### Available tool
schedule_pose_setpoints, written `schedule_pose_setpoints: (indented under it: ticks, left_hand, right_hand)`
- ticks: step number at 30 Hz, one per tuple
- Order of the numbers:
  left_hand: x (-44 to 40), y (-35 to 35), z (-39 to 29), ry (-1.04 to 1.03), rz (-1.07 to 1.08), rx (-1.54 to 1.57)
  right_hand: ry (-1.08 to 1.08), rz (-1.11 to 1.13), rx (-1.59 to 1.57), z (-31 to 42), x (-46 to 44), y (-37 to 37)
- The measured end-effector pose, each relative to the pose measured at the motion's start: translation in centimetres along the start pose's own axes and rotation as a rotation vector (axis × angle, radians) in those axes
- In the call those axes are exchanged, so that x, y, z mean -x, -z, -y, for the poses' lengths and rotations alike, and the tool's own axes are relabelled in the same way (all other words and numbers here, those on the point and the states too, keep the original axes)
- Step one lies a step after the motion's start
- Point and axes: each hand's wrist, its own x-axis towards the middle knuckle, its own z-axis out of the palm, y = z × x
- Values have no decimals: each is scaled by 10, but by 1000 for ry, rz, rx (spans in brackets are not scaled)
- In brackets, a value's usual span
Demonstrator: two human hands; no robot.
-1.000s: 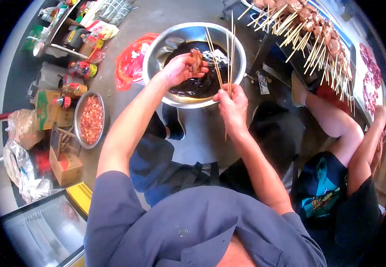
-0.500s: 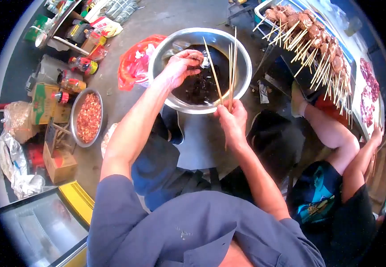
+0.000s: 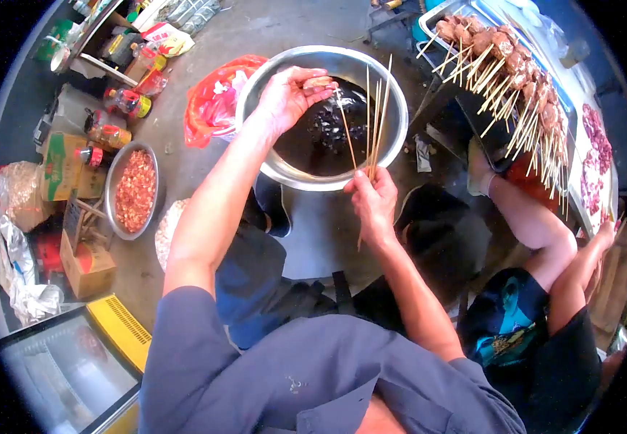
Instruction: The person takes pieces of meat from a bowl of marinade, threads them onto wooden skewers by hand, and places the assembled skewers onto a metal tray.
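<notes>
A large metal basin (image 3: 400,137) with dark liquid (image 3: 310,159) stands in front of me. Over its left side, my left hand (image 3: 288,101) is closed on a pale brown piece of meat (image 3: 318,82), pinched between thumb and fingers. My right hand (image 3: 375,206), at the basin's near rim, is wrapped round several thin bamboo skewers (image 3: 381,119) that point away from me over the basin. One of them leans left, its tip at the piece of meat. Whether the tip has gone in, I cannot tell.
Skewered brown meat lumps (image 3: 501,45) lie heaped on a tray at the right, near raw meat (image 3: 594,155). Another person's hand (image 3: 603,235) works there. A bowl of reddish chopped food (image 3: 136,192), bottles (image 3: 127,103) and a red bag (image 3: 201,108) are to my left.
My left hand has lifted out of the basin's middle, up and slightly left, and the piece of meat now shows in its fingers. Ripples mark the liquid. My right hand still holds the skewers.
</notes>
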Motion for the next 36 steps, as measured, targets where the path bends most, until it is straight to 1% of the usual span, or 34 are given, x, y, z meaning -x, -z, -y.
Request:
schedule_pose_setpoints:
  ticks: [1, 3, 5, 7, 8, 11, 12, 15, 17, 19, 20, 24, 26, 30, 32, 36]
  left_hand:
    - [-1, -1, 2, -4, -1, 4]
    - [-1, -5, 7, -110, -89, -212]
    - [-1, -6, 7, -139, -121, -147]
    - [-1, -7, 6, -145, -127, 14]
    - [-6, -2, 3, -96, -53, -2]
    - [-12, 5, 9, -60, -59, 43]
    - [-11, 5, 9, -82, 1, 6]
    - [-5, -2, 5, -32, -31, 4]
    - [-7, -1, 6, -47, -39, -55]
    - [-10, 5, 8, -80, 35, -42]
    - [-3, -3, 7, -87, 22, -126]
    - [0, -8, 7, -112, -18, -136]
    - [-3, -5, 6, -124, 43, -111]
    - [-4, -5, 7, -135, 77, -80]
    - [-2, -7, 8, -138, 27, -55]
    - [-1, -11, 12, -130, 19, -38]
  right_hand:
    - [4, 5, -27, 1, 0, 0]
    - [8, 13, -52, 2, 1, 0]
    - [26, 41, -55, 2, 2, -1]
    - [33, 48, -55, 3, 3, -4]
    - [40, 53, -57, 4, 3, -6]
    - [51, 61, -42, 2, 2, -9]
    - [51, 63, -42, 1, 2, -9]
    - [55, 67, -42, -2, 1, -9]
    - [61, 66, -25, -3, 0, -9]
    - [48, 58, -22, 0, 0, -9]
    - [35, 50, -19, 1, 1, -9]
    - [48, 83, -18, 2, 0, -10]
    - [39, 97, -30, 1, 0, -10]
    - [32, 69, -10, 3, -1, -11]
    - [53, 68, -15, 2, -1, -11]
    - [65, 73, -4, 3, -2, -10]
